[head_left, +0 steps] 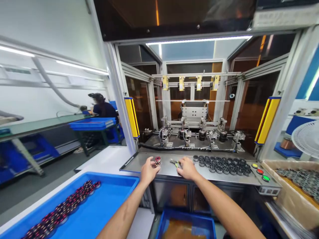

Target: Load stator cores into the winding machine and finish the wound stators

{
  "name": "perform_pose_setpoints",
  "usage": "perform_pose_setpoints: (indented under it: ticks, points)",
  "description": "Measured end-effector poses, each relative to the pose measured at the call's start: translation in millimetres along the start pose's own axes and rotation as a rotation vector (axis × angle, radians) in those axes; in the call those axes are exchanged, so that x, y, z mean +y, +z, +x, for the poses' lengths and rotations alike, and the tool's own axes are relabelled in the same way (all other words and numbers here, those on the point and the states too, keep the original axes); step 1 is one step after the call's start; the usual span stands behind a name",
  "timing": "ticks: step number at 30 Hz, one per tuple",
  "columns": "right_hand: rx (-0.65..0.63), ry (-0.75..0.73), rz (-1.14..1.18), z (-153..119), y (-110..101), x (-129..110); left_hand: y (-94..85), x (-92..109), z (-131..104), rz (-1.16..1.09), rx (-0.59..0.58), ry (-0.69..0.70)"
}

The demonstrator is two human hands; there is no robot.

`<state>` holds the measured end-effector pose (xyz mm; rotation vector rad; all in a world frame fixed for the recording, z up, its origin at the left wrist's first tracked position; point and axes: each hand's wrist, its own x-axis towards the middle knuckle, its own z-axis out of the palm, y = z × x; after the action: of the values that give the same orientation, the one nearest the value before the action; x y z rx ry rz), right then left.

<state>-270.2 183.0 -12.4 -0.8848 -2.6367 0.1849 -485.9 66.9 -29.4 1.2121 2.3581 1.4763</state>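
My left hand (149, 171) is at the front edge of the machine's metal table, its fingers closed around small round motor stators (157, 163) with red and copper-coloured windings. They look like two, one just behind the other. To the right, my right hand (187, 168) grips a small pair of cutting pliers (176, 163) with green handles, the jaws pointing left towards the stators. Beside that hand, several rows of dark round stator cores (221, 165) stand on the table. My fingers partly hide the handles and the held stators.
Behind the table stands a winding machine (194, 114) with several spindles, flanked by yellow light curtains (132, 118). A blue tray (112, 199) of red stators lies left, a lined box (286, 186) of cores right. Push buttons (260, 171) sit at right. A person (104, 108) works far left.
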Motion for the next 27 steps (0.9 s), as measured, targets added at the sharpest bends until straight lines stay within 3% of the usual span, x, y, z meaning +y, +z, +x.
perform_pose_setpoints:
  ticks: [9, 21, 24, 27]
  points:
    - [-0.015, -0.015, 0.008, 3, 0, 2, -19.4, 3, -36, -0.268, 0.145, 0.029]
    - [0.032, -0.036, 0.114, 2, -2, -1, -45.9, -15, -42, -0.677, 0.256, -0.120]
    - [0.085, -0.055, 0.212, 5, -8, -2, -58.9, -7, -63, -0.703, 0.279, -0.097]
    - [0.184, -0.096, 0.355, -2, -20, -10, -71.7, 9, -104, -0.709, 0.283, -0.042]
